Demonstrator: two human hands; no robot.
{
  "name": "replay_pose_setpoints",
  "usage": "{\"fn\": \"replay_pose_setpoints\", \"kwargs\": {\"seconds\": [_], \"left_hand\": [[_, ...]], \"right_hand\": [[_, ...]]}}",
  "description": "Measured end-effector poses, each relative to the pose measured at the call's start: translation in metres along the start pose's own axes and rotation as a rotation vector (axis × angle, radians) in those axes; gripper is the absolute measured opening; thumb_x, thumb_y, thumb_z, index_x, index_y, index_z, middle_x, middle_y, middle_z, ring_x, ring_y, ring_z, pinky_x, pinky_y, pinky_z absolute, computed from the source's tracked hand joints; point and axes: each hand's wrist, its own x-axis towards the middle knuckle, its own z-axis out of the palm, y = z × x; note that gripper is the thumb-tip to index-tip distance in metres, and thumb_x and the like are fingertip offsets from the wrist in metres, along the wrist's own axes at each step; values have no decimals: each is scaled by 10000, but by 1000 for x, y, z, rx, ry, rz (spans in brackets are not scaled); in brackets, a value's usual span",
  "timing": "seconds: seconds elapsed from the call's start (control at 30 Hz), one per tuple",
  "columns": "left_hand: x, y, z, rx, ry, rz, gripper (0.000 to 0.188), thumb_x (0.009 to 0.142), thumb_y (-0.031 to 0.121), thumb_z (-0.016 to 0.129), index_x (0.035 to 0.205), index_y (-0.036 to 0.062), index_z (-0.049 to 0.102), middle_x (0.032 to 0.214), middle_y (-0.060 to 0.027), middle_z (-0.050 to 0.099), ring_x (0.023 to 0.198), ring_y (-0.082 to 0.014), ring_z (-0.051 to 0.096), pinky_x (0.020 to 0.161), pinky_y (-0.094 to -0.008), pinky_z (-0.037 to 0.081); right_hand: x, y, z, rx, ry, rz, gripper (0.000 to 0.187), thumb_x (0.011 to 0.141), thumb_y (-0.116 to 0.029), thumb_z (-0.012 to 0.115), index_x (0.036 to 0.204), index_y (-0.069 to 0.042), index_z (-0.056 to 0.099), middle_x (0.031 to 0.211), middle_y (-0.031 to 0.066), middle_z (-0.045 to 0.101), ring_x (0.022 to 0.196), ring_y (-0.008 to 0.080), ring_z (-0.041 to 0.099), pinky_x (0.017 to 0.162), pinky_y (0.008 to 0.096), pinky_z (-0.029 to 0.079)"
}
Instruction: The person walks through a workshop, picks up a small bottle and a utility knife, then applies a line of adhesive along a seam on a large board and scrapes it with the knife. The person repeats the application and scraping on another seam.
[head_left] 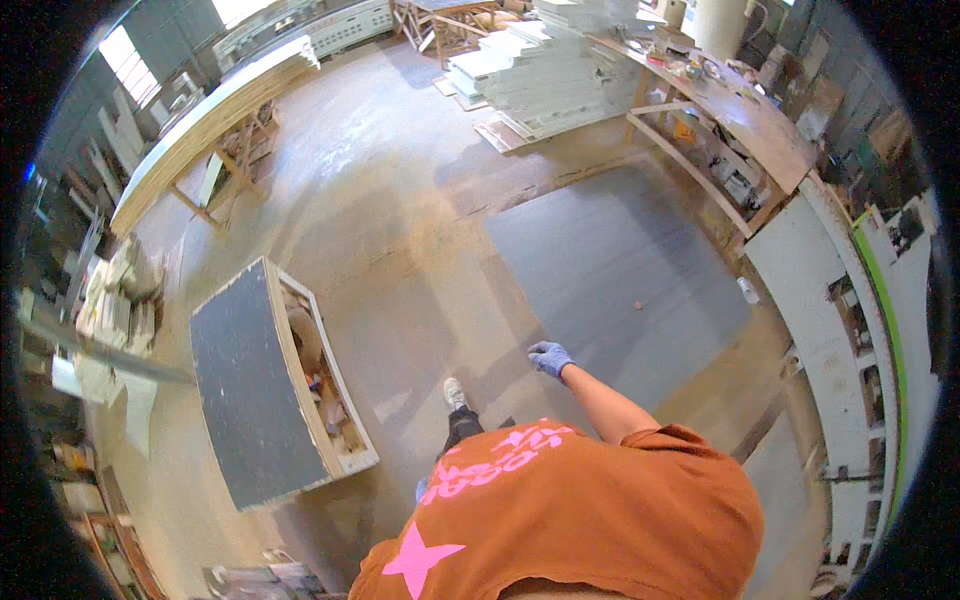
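Note:
My right hand (550, 358), in a blue-grey work glove, is held out in front of me with its fingers curled together. Whatever may be between them is too small to make out. It is nearest to the close left edge of a large dark grey sheet (620, 260) lying flat on the floor. On that sheet sits a small brownish lump (638, 305). Only a sliver of my left hand (421, 490), also in a bluish glove, shows beside my orange shirt; its fingers are hidden. One white shoe (455, 393) of mine is on the floor ahead.
On the left stands a low wooden bench (255, 390) with a dark top and tools in its open side. Stacked boards (215, 125) rest on trestles at far left. White panels (550, 80) are piled at the back. A cluttered workbench (740, 115) stands at right.

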Motion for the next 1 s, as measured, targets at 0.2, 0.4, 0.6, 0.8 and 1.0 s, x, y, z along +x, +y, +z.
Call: {"fn": "replay_pose_setpoints", "kwargs": {"seconds": [0.2, 0.4, 0.6, 0.8, 1.0], "left_hand": [[162, 57, -171, 75, -42, -64, 357, 890, 299, 601, 1121, 28, 624, 1091, -180, 668, 1011, -286, 630, 900, -386, 479], [349, 190, -331, -75, 100, 60, 334, 876, 237, 644, 1124, 17, 610, 1079, -178, 669, 999, -271, 628, 891, -378, 483], [537, 336, -344, -424, 111, 38, 275, 874, 200, 631, 1104, 50, 621, 1001, -97, 665, 864, -204, 609, 796, -346, 502], [608, 453, -327, -186, -14, 151, 303, 856, 242, 646, 1095, 55, 645, 1047, -142, 677, 960, -234, 632, 866, -355, 493], [724, 518, -337, -165, -177, 81, 315, 849, 249, 647, 1090, 45, 661, 1095, -152, 673, 1022, -261, 631, 908, -357, 479]], "right_hand": [[77, -59, 12, -356, 12, 82, 328, 803, -267, 635, 1022, -30, 692, 873, 115, 702, 715, 189, 651, 699, 343, 532], [134, -49, -21, -355, 51, 499, 378, 820, -339, 575, 1104, -115, 687, 1142, 142, 659, 1044, 307, 632, 888, 401, 498], [246, -20, -71, -604, 8, 559, 389, 823, -350, 551, 1112, -124, 681, 1196, 131, 631, 1094, 338, 601, 921, 429, 484], [397, -155, -116, -189, 230, 550, 337, 811, -281, 595, 1074, -96, 695, 1112, 136, 673, 1017, 289, 641, 882, 380, 497], [521, -228, -144, 156, 374, 282, 270, 843, -172, 637, 1086, -62, 681, 926, 53, 687, 787, 166, 629, 717, 321, 528]]}}
